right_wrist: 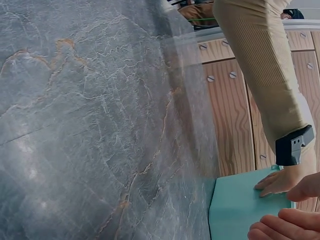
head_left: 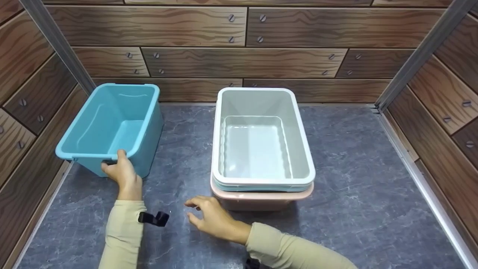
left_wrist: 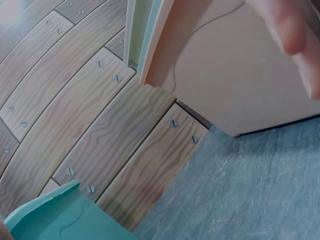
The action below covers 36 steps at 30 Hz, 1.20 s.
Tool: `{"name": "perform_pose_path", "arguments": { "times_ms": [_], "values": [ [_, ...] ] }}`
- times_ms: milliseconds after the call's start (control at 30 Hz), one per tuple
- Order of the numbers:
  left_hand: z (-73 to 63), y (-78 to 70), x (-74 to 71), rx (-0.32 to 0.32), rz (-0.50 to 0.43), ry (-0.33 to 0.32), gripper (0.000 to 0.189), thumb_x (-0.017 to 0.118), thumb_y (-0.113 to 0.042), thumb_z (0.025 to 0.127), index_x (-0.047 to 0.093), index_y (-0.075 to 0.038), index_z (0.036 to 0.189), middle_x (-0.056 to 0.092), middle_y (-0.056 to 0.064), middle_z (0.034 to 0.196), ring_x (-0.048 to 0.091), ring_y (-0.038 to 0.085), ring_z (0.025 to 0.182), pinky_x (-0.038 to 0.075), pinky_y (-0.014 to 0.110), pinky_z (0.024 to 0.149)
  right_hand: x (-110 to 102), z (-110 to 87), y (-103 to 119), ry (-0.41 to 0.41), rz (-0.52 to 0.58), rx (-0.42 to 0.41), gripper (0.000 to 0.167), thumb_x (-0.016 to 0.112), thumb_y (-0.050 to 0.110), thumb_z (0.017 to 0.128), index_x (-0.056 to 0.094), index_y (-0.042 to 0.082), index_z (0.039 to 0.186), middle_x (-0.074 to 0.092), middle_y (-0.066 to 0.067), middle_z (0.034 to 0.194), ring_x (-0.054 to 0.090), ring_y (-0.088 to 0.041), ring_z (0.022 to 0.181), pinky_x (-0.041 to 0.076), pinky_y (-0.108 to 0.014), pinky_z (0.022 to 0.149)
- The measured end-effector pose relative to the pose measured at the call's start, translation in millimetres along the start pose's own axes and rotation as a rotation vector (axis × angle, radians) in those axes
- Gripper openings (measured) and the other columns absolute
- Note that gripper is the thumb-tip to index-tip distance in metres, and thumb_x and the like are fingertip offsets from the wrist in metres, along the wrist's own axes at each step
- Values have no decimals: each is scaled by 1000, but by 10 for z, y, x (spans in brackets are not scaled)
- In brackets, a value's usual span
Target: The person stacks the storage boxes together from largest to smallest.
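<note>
Left hand (head_left: 126, 176) gripping near rim of light-blue rectangular plastic bin (head_left: 108, 129), toward its right corner, one digit over top. Right hand (head_left: 214, 218) hovering empty, fingers loosely bent, thumb apart. Bin lying straight ahead of left hand, ahead-left of right hand; left hand touching, right hand well apart. Bin's long axis running away from person, far end angling slightly right. Nested stack of white, blue and pink rectangular plastic bins (head_left: 257, 149) sitting ahead-right of right hand, on grey marbled surface (head_left: 186, 149).

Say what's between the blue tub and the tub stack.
The head view shows only bare grey marbled surface between the blue tub and the tub stack.
</note>
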<state>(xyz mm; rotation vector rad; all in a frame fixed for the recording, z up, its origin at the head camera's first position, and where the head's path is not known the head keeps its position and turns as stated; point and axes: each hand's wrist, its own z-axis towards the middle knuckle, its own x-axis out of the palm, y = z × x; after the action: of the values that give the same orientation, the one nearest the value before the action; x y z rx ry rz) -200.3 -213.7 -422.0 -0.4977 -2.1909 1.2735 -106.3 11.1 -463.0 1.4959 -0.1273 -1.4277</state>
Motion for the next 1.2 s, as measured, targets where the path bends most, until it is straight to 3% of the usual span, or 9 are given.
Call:
{"name": "perform_pose_path", "arguments": {
  "times_ms": [133,267,500,733,833,1000,1200],
  "values": [
    [13,21,-25,9,-3,-10,68,42,-21,97,5,-21,154,31,-1,150,38,8,129,37,16,104,6,1,-21,8,13,-3,23,63,4,86,68,-2,107,73,-13,106,70,-22,96,56,-16,84],
    [75,34,-77,10,-3,-14,72,41,-25,98,-2,-25,155,22,-1,158,32,7,136,33,16,111,9,5,-27,18,15,-2,22,63,4,86,68,-2,106,73,-13,105,70,-22,95,56,-16,83],
    [273,25,-200,66,-36,-66,74,47,-26,97,1,-27,156,7,-6,164,20,1,145,25,10,117,14,0,-26,46,16,19,22,63,4,86,68,-2,107,73,-13,106,70,-20,98,57,-17,83],
    [451,17,-333,129,-16,-87,75,51,-30,97,5,-25,156,2,-13,164,7,-2,150,26,10,117,32,5,-41,57,16,31,23,63,4,86,68,-3,108,73,-13,107,70,-21,99,57,-18,83],
    [492,14,-365,162,-37,-89,74,53,-29,96,10,-22,156,7,-12,164,9,-2,150,25,10,117,44,11,-61,57,18,40,23,63,4,86,67,-4,108,73,-13,107,70,-21,99,57,-19,83],
    [509,-20,-377,219,-128,-100,63,55,-22,95,21,-15,148,20,-3,162,24,1,146,32,12,114,60,14,-95,51,23,53,23,63,3,86,67,-4,108,73,-14,107,70,-22,98,57,-20,83],
    [539,-43,-383,231,-159,-104,56,56,-19,94,22,-13,139,24,-2,159,29,3,144,34,12,111,84,19,-123,45,29,55,23,63,3,85,67,-4,107,73,-15,106,70,-23,96,58,-21,83]
  ]
}}
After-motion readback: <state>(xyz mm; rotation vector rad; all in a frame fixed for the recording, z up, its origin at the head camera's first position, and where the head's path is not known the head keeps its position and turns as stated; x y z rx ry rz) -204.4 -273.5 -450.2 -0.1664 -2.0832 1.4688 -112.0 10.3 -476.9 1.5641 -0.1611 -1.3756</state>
